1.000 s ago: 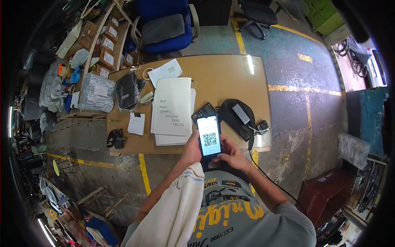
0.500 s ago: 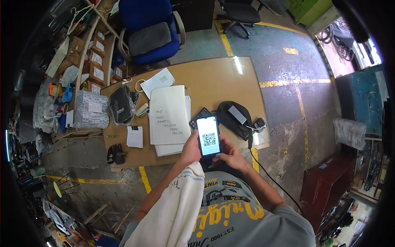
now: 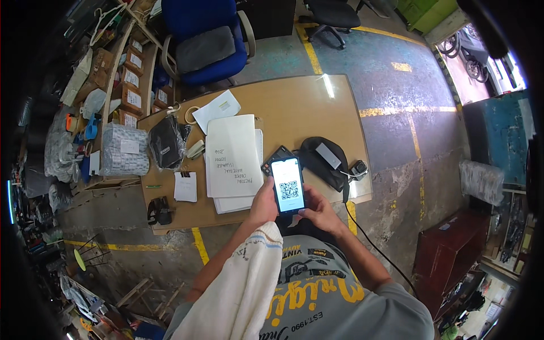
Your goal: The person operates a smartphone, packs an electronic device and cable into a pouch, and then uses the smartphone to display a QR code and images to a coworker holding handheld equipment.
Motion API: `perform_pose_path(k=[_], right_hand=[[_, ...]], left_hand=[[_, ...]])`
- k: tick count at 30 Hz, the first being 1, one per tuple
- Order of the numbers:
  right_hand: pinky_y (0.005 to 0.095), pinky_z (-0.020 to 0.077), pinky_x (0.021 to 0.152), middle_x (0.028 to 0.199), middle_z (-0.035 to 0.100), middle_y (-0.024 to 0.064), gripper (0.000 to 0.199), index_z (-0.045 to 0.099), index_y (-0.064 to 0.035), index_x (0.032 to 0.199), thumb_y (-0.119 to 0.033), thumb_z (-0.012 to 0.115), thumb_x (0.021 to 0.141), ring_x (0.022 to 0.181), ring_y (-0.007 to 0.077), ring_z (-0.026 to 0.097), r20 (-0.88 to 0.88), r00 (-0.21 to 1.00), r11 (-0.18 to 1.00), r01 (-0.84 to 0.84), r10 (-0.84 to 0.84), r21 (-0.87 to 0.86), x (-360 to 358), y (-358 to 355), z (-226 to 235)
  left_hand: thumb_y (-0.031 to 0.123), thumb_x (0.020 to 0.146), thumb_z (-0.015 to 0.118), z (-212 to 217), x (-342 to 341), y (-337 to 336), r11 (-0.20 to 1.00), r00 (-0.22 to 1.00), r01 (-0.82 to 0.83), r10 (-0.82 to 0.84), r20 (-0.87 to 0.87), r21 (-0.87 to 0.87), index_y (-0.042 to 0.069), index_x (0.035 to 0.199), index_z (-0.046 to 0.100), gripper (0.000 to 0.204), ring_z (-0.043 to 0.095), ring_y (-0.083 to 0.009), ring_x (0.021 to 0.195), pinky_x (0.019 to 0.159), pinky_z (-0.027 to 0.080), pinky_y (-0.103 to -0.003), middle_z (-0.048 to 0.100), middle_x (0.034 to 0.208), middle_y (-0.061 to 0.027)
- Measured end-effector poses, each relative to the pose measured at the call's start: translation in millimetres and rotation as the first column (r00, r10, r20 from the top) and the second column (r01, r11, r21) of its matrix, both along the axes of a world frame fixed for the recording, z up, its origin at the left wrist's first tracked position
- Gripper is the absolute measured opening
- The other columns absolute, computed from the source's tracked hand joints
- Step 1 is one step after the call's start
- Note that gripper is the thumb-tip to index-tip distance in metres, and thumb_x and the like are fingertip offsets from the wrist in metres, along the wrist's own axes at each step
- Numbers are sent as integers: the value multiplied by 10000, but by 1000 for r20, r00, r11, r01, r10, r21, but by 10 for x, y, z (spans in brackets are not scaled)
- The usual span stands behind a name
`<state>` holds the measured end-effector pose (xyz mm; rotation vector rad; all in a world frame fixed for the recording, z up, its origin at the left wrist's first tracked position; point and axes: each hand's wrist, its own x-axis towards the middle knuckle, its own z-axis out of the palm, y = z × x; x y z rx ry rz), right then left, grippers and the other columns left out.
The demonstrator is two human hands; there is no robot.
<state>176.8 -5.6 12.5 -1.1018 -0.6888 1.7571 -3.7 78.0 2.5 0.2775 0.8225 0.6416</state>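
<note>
A smartphone (image 3: 289, 187) with a lit screen showing a square black-and-white code is held upright between my two hands. My left hand (image 3: 264, 203) grips its left edge, and my right hand (image 3: 319, 211) closes on its lower right side, thumb near the bottom corner. Behind the phone, partly hidden by it, lies a dark device with buttons (image 3: 266, 168), perhaps a calculator. Left of the phone rests a white paper folder (image 3: 231, 153) with handwriting, on top of other sheets. To the right sits a black pouch (image 3: 309, 152) with a white box-shaped adapter (image 3: 327, 155) on it.
The brown table (image 3: 294, 105) also bears a tape roll (image 3: 192, 115), a plastic-wrapped black item (image 3: 165, 144), a clipped notepad (image 3: 185, 188) and a small camera-like device (image 3: 358, 168). A black cable (image 3: 374, 247) runs down at right. A blue chair (image 3: 201, 17) stands beyond; shelves (image 3: 116, 85) line the left.
The view has shifted very slightly. Both hands keep hold of the smartphone in nearly the same place, and the code stays on its screen.
</note>
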Motion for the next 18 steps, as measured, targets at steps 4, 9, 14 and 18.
perform_pose_path(k=[4, 9, 14, 18], right_hand=[[323, 554, 906, 1428, 548, 137, 742, 379, -35, 1541, 160, 571, 851, 1185, 238, 591, -23, 999, 1000, -23, 23, 0, 73, 65, -4], [323, 552, 910, 1417, 555, 131, 724, 391, -33, 1530, 159, 568, 854, 1188, 233, 588, -35, 998, 999, -55, 55, 2, 190, 132, 27], [319, 561, 889, 1403, 558, 124, 721, 387, -39, 1527, 161, 561, 856, 1177, 225, 592, -32, 998, 998, -62, 63, 3, 307, 155, -20], [307, 579, 844, 1437, 534, 120, 777, 329, -65, 1566, 162, 547, 856, 1173, 212, 594, -35, 995, 995, -93, 95, 48, 404, 124, -140]], left_hand=[[412, 1123, 274, 9, 47, 17, 1000, 1000, -17, 17, -18, 10, 14, 1521, 400, 577, 662, -308, 1190, 954, 558, -443, 618, 1378, -203], [416, 1123, 259, -59, 130, 28, 999, 999, -38, 38, -25, 18, 13, 1522, 397, 584, 660, -315, 1192, 945, 566, -447, 617, 1378, -206], [409, 1124, 256, -105, 205, 22, 999, 999, -37, 37, -8, 13, 9, 1523, 391, 581, 659, -321, 1194, 938, 572, -452, 614, 1382, -208], [401, 1125, 257, -78, 291, 11, 999, 998, -53, 52, -38, -7, 5, 1523, 388, 576, 662, -324, 1189, 930, 576, -455, 608, 1389, -209]])
